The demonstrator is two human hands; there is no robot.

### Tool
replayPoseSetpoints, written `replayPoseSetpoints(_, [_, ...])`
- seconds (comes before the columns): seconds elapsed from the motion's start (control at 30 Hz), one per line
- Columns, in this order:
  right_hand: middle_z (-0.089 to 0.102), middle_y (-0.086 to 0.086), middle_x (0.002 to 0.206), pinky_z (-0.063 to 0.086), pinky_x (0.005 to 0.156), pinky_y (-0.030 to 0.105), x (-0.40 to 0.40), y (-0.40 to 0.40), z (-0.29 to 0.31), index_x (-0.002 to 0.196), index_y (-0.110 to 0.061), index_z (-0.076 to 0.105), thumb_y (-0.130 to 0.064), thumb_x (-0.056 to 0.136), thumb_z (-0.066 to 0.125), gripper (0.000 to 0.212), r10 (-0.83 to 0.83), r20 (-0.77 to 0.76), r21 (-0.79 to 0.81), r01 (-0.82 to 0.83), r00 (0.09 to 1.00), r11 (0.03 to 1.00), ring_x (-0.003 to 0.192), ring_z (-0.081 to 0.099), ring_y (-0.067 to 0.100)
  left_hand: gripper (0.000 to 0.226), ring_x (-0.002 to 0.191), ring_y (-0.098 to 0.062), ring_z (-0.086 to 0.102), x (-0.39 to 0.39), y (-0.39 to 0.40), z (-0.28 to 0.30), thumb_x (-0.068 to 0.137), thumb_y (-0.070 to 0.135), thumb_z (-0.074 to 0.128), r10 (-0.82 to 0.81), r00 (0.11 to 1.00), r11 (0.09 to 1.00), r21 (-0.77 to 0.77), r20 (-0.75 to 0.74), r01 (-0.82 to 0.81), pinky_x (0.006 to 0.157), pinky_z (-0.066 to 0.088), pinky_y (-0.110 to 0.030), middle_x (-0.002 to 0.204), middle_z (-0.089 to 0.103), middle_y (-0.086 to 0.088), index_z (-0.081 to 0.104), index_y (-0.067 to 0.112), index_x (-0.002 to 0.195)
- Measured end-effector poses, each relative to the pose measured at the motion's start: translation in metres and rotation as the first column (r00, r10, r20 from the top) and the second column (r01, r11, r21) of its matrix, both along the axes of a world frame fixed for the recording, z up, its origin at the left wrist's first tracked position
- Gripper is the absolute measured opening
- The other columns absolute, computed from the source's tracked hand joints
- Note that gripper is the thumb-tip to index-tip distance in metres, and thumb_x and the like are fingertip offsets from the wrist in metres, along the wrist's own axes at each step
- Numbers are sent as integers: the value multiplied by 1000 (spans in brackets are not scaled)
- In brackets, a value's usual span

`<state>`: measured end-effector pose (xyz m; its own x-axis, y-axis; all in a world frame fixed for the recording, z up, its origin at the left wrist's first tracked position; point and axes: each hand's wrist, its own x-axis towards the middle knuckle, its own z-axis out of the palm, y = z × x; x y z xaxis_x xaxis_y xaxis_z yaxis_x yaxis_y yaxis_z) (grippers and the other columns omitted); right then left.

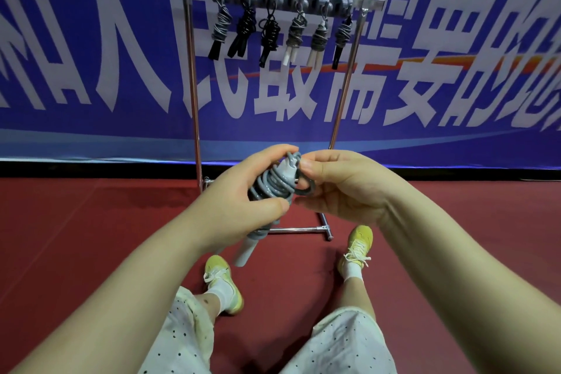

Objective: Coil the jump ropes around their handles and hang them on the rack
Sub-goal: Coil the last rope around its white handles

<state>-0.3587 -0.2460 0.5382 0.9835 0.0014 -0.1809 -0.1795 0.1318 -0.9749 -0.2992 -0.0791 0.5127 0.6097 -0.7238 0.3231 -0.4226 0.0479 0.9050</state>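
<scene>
Both hands hold the coiled jump rope: left hand grips handles, right hand pinches its loop.

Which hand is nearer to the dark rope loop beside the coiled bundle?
Right. The right hand pinches the dark loop; the left hand grips the coiled rope beside it.

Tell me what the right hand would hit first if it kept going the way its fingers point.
The right hand points leftward; its fingertips already pinch a grey rope loop beside the coiled grey jump rope, so that bundle comes first, then the left hand.
</scene>
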Motion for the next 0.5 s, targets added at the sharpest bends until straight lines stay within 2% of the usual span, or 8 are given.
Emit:
replayPoseSetpoints(0.07, [60, -1, 62, 52, 58, 20, 1, 1, -2, 73, -13, 67, -23, 73, 61, 12, -15, 8, 12, 15, 1000, 1000, 60, 56, 10, 59, 93, 1, 62, 0, 0, -1, 66, 17, 59, 8, 999, 999, 38, 45, -10, 78, 48, -13, 108, 64, 13, 49, 51, 113])
replayPoseSetpoints(0.1, [59, -1, 62, 52, 58, 20, 1, 2, -4, 76, -11, 66, -24, 73, 61, 14, -38, 16, 24, 37, 999, 999, 59, 55, 10, 59, 91, 0, 63, 0, 0, -2, 66, 17, 59, 3, 1000, 1000, 30, 29, -4, 76, 49, -13, 108, 63, 12, 49, 51, 113])
replayPoseSetpoints(0.2, [59, -1, 64, 51, 51, 15, 0, 5, -9, 91, -5, 63, -29, 71, 63, 32, -128, 82, 158, 114, 988, 981, 54, 53, 5, 56, 78, -5, 65, 0, 1, -3, 69, 15, 57, -18, 994, 998, -63, -108, 11, 67, 49, -15, 98, 63, 4, 46, 41, 117])
replayPoseSetpoints(0.3, [66, 3, 70, 55, 53, 18, -6, 5, -8, 91, -5, 67, -20, 66, 67, 30, -159, 172, 333, 95, 972, 938, 55, 62, 7, 48, 72, -5, 64, 3, 1, -4, 69, 17, 55, 22, 980, 992, -115, -197, -46, 64, 50, -18, 92, 63, 3, 44, 34, 112])
replayPoseSetpoints(0.33, [68, 4, 73, 56, 56, 21, -8, 5, -9, 93, -5, 67, -15, 66, 66, 28, -158, 190, 344, 85, 969, 935, 57, 64, 8, 46, 70, -7, 64, 3, 2, -5, 68, 17, 55, 27, 975, 990, -131, -221, -57, 63, 50, -20, 89, 63, 2, 45, 32, 110])
replayPoseSetpoints(0.43, [67, 3, 76, 56, 59, 21, -8, 9, -14, 95, -8, 64, -8, 69, 64, 26, -176, 232, 202, 130, 957, 971, 60, 64, 8, 42, 65, -9, 63, 1, 4, -3, 68, 14, 55, 8, 964, 983, -173, -267, -56, 58, 50, -20, 82, 61, -3, 48, 28, 107])
replayPoseSetpoints(0.5, [65, 2, 73, 54, 57, 20, -7, 14, -16, 92, -8, 63, -9, 68, 65, 24, -227, 258, 149, 193, 939, 970, 62, 64, 9, 39, 65, -5, 62, -4, 5, -2, 69, 14, 54, 9, 969, 982, -182, -247, -56, 58, 50, -18, 86, 60, -2, 50, 27, 105])
